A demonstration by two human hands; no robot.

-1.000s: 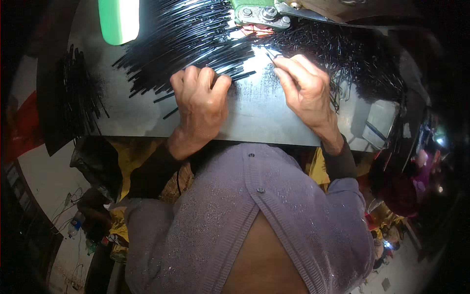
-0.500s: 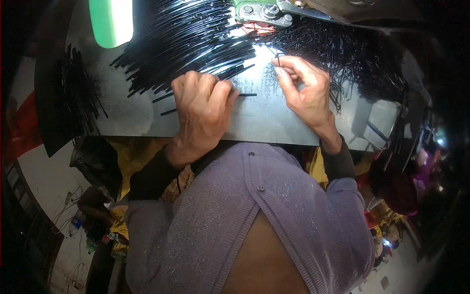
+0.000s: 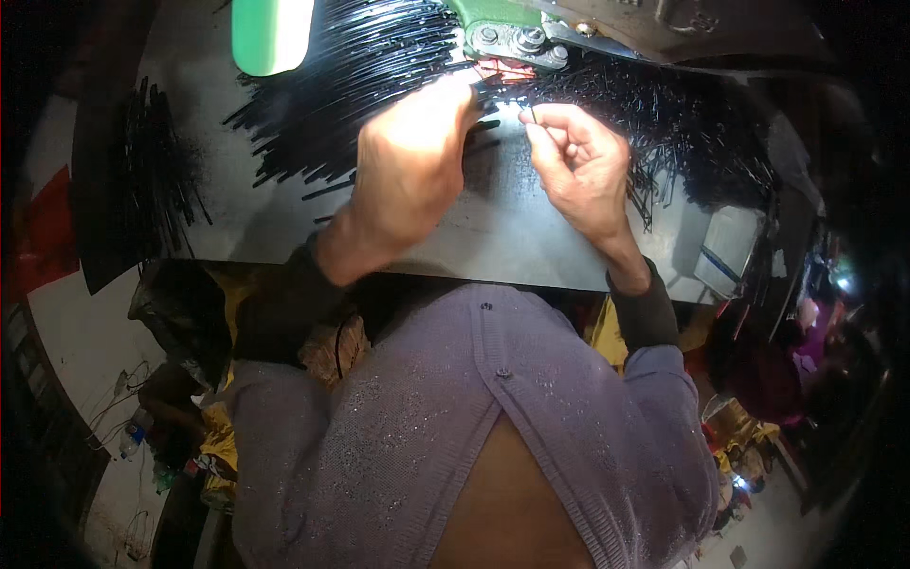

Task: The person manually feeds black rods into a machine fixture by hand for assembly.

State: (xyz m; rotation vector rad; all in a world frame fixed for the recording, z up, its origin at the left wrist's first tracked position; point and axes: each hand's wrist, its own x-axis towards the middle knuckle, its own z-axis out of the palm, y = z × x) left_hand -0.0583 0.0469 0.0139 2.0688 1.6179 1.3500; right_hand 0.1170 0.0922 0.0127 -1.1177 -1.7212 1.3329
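My left hand (image 3: 408,166) is over the metal table, below the heap of black strips (image 3: 351,95). Strong glare washes out its fingers, which look bunched. A black strip (image 3: 488,124) sticks out to its right, with a shadow below it, apparently in its grip. To the right, my right hand (image 3: 583,166) is closed in a pinch on a thin black piece (image 3: 534,115); only a short upright length shows above the fingertips. A green metal tool (image 3: 507,40) with bolts is just beyond both hands, with something red and white (image 3: 504,69) beneath it.
Thin dark pieces (image 3: 692,123) lie tangled at the right, near a clear flat packet (image 3: 730,242). Another bundle of black strips (image 3: 156,171) is at the left. A green-edged lamp (image 3: 270,38) glows above the table (image 3: 512,237), whose front edge runs before my body.
My left hand has moved up and away from my body toward the green tool, the strip at its right side moving with it. My right hand stays pinched, shifted slightly left.
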